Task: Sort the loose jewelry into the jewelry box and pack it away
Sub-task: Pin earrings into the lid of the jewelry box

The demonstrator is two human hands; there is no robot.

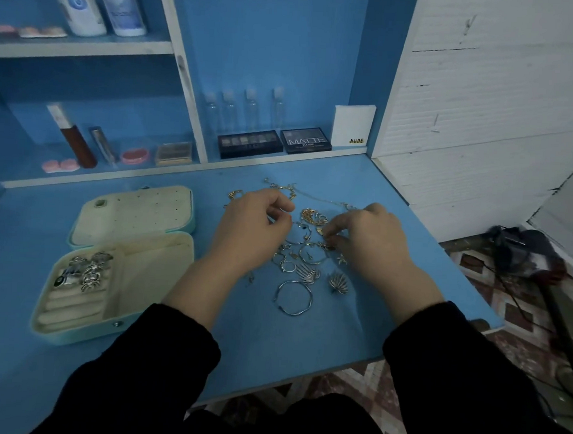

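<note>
Pinching a small gold piece (321, 232) in our right hand (373, 244), jewelry pile (304, 271) directly beneath, our left hand (254, 228) curled alongside, its hold unclear, open jewelry box (73, 336) well left.

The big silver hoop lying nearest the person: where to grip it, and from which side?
I'd pinch the near rim of the big silver hoop from above: it lies flat on the table, a thin open ring, crowded only on its far side.
</note>
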